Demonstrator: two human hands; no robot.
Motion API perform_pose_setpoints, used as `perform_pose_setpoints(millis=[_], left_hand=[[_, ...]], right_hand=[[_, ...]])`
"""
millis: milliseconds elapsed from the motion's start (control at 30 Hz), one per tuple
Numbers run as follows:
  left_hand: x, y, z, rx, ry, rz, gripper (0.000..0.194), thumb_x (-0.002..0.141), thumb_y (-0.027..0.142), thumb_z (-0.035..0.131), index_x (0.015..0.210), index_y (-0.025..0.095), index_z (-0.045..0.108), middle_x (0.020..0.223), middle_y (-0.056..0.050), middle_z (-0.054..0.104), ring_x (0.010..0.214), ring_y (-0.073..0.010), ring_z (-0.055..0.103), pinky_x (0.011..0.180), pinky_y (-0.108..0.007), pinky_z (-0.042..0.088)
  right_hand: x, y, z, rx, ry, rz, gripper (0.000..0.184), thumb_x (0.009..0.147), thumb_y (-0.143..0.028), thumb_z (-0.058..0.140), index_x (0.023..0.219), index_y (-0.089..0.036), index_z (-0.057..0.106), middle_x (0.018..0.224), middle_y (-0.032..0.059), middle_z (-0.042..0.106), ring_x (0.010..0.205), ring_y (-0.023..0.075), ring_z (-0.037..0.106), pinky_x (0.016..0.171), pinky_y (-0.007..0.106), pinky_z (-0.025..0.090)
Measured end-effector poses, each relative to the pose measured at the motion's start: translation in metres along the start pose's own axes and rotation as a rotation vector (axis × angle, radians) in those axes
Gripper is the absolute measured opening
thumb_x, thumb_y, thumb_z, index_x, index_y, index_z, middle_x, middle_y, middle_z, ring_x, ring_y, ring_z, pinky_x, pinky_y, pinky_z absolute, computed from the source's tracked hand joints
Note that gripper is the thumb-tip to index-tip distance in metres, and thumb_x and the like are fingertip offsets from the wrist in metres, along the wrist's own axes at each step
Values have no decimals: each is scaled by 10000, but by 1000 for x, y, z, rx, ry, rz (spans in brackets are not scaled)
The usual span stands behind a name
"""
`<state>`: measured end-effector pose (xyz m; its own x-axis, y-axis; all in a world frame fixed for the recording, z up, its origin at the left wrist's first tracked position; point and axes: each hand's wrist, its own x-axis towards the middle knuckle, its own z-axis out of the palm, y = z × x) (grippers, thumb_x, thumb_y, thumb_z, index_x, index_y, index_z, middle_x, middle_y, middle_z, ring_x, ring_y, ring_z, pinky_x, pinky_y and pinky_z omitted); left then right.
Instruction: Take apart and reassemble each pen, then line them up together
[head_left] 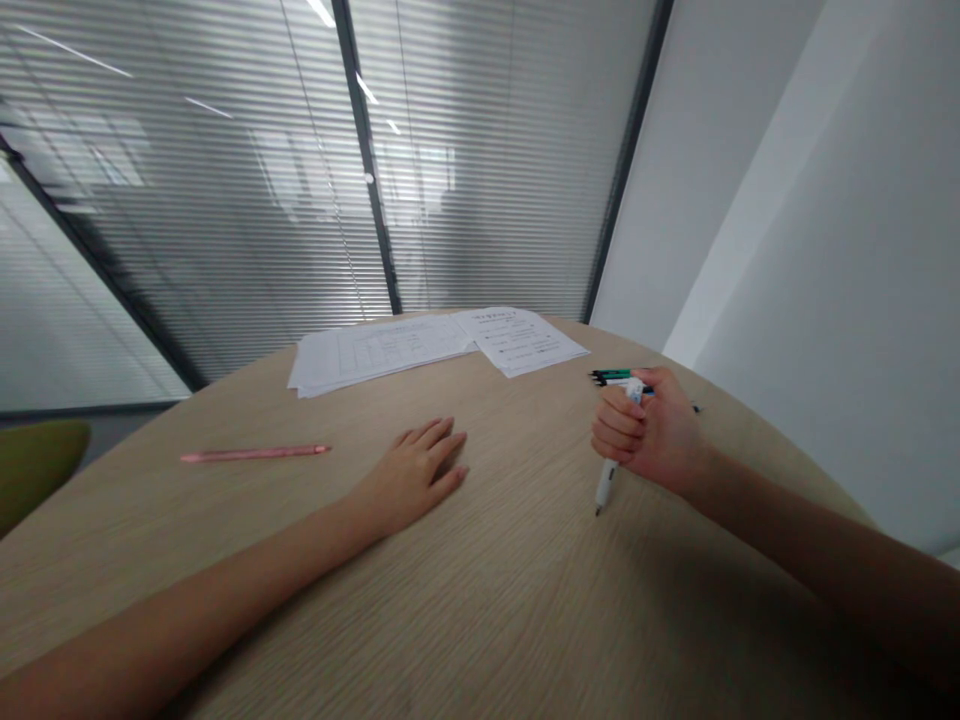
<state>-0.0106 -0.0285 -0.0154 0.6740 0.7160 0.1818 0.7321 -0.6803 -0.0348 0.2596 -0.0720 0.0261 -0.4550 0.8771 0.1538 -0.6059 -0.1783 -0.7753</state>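
My right hand (649,430) is wrapped in a fist around a white pen (607,482), its dark tip pointing down toward the table. The thumb lies near the pen's upper end. Flat on the wooden table (480,600) rests my left hand (416,472), palm down, fingers somewhat spread, holding nothing. To the left of it lies a pink pen or pencil (256,454), apart from the hand. Behind my right hand, several pens (611,374) with green, white and dark bodies lie together, partly hidden by the hand.
Printed paper sheets (390,350) lie at the table's far edge, with another printed sheet (521,340) overlapping on their right. A green chair (41,465) stands at the left. Beyond the table are glass panels with blinds (480,160) and a white wall (840,250).
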Motion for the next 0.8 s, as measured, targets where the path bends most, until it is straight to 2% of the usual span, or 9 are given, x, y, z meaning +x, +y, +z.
perform_pose_setpoints(millis=[167,333,467,667,800], left_hand=[[1,0,0,-2,2,3,441,841,380,325,1182,124,435,1283,-156,386,1178,-251,348,949,-409,296],[0,-1,3,11,10,3,438,843,381,321,1187,132,427,1286,-156,381,1179,-246,346,948,-406,294],[-1,-1,5,5,19,6,436,837,380,340,1188,136,429,1282,-151,389,1179,-247,345,953,-405,289],[0,-1,4,-15,33,1,435,833,368,357,1177,118,448,1273,-170,394,1174,-256,352,946,-404,299],[1,1,4,-10,27,-9,438,834,370,354,1178,116,452,1273,-173,394,1169,-261,359,943,-408,302]], right_hand=[[0,-2,6,-7,18,-20,419,782,-428,324,442,-184,339,375,-77,166,315,66,139,322,191,209],[-1,-16,17,-127,110,-54,394,813,-478,270,650,-186,479,429,-65,269,346,75,200,363,193,219],[-2,-41,22,-316,154,-45,292,816,-372,259,702,-208,471,484,-37,348,384,99,287,401,221,251],[-5,-65,22,-653,181,39,49,725,-251,480,732,-205,463,594,-25,473,481,99,394,490,235,335],[-18,-65,2,-945,289,89,230,697,-272,564,908,-211,493,794,-12,543,648,115,500,612,246,400]])
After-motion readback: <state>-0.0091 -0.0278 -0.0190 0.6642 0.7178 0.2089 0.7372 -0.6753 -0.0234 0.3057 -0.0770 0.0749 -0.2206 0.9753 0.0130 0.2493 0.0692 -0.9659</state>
